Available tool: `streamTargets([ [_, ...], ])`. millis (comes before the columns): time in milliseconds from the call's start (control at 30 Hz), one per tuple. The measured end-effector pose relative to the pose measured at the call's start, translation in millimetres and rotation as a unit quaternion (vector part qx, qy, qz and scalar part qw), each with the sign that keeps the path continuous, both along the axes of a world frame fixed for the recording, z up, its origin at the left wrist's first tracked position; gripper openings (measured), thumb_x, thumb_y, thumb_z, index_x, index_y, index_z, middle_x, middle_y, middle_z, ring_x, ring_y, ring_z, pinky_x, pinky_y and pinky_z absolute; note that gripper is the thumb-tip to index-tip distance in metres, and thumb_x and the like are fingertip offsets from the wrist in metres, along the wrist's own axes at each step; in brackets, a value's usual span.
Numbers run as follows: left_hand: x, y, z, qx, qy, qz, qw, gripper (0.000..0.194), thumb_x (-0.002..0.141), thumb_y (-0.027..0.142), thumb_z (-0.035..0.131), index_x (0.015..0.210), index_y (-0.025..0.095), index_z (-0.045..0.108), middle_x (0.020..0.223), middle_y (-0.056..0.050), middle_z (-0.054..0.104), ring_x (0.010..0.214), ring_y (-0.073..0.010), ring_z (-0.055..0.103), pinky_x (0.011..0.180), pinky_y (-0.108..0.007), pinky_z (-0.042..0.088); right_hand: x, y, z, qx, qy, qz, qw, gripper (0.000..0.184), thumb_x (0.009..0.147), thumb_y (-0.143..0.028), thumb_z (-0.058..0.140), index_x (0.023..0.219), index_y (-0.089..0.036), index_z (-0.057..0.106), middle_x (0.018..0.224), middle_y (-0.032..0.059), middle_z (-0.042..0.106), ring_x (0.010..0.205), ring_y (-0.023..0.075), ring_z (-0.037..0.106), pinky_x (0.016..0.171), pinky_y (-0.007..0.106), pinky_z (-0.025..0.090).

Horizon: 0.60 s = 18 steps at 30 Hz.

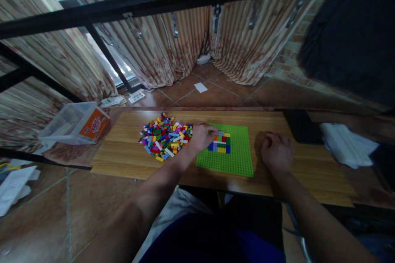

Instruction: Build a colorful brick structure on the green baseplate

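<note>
A green studded baseplate (240, 160) lies on the wooden table, with a flat block of coloured bricks (221, 143) built on it in red, white, yellow, green and blue. My left hand (202, 136) reaches over the plate's left side, fingertips pinched together at the block's upper left corner. Whatever is between them is too small to make out. To the right of the baseplate, my right hand (277, 152) rests on the table with its fingers curled in, and no object shows in it. Left of the plate is a heap of loose bricks (165, 135) in many colours.
At the left stands a clear plastic box (64, 125) with an orange label. A dark flat object (302, 126) lies at the table's right end, beside white packaging (347, 144). A black metal bar (173, 0) crosses above the table, in front of striped curtains.
</note>
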<state>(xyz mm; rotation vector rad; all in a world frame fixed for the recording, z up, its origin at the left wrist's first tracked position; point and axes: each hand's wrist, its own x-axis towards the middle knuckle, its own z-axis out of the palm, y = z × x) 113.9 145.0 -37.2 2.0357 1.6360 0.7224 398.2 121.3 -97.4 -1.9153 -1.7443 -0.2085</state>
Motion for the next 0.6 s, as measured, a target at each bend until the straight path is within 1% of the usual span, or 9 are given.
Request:
streamTargets([
  [133, 3, -2, 10.5, 0.004, 0.079, -0.022, 0.997, 0.017, 0.086, 0.019, 0.063, 0.093, 0.025, 0.077, 0.102, -0.001, 0.076, 0.106, -0.0209, 0.063, 0.105, -0.039, 0.039, -1, 0, 0.9, -0.004, -0.004, -0.003, 1.0, 0.035, 0.086, -0.027, 0.041, 0.104, -0.013, 0.068, 0.102, 0.0157, 0.065, 0.097, 0.0275, 0.053, 0.084, 0.042, 0.04],
  [233, 6, -2, 15.2, 0.008, 0.118, -0.026, 0.993, 0.018, 0.087, 0.02, 0.06, 0.097, 0.023, 0.075, 0.101, -0.003, 0.076, 0.109, -0.0224, 0.061, 0.105, -0.041, 0.038, -2, -1, 2.0, 0.002, 0.0, -0.005, 1.0, 0.035, 0.086, -0.027, 0.042, 0.104, -0.013, 0.068, 0.104, 0.0159, 0.066, 0.097, 0.0278, 0.053, 0.084, 0.042, 0.04],
  [300, 7, -2, 17.0, 0.011, 0.125, -0.021, 0.992, 0.023, 0.085, 0.016, 0.061, 0.105, 0.021, 0.071, 0.101, -0.003, 0.075, 0.108, -0.0222, 0.061, 0.105, -0.041, 0.038, -2, -1, 2.4, 0.005, 0.001, -0.006, 1.0, 0.035, 0.085, -0.027, 0.042, 0.104, -0.013, 0.068, 0.104, 0.0162, 0.065, 0.098, 0.0279, 0.053, 0.085, 0.042, 0.04],
  [400, 9, -1, 18.9, 0.006, 0.123, -0.012, 0.992, 0.037, 0.081, 0.012, 0.062, 0.117, 0.019, 0.063, 0.1, -0.003, 0.075, 0.109, -0.0224, 0.061, 0.104, -0.04, 0.04, -3, -1, 2.5, 0.008, -0.002, -0.005, 1.0, 0.035, 0.085, -0.026, 0.042, 0.104, -0.013, 0.068, 0.105, 0.0162, 0.066, 0.098, 0.0279, 0.054, 0.087, 0.043, 0.041],
  [500, 11, 0, 20.6, -0.005, 0.123, -0.01, 0.992, 0.039, 0.081, 0.01, 0.061, 0.119, 0.017, 0.059, 0.099, -0.004, 0.075, 0.112, -0.0231, 0.061, 0.103, -0.04, 0.041, -3, -1, 2.3, 0.006, 0.001, -0.008, 1.0, 0.034, 0.086, -0.026, 0.042, 0.104, -0.013, 0.068, 0.106, 0.0162, 0.066, 0.098, 0.0281, 0.054, 0.087, 0.044, 0.042],
  [600, 10, 2, 22.6, -0.017, 0.122, -0.023, 0.992, 0.039, 0.081, 0.008, 0.06, 0.119, 0.015, 0.058, 0.1, -0.005, 0.074, 0.111, -0.0231, 0.062, 0.103, -0.04, 0.043, -3, -1, 2.3, -0.001, 0.005, -0.01, 1.0, 0.035, 0.086, -0.025, 0.043, 0.106, -0.013, 0.068, 0.108, 0.0167, 0.065, 0.1, 0.0282, 0.054, 0.087, 0.044, 0.042],
])
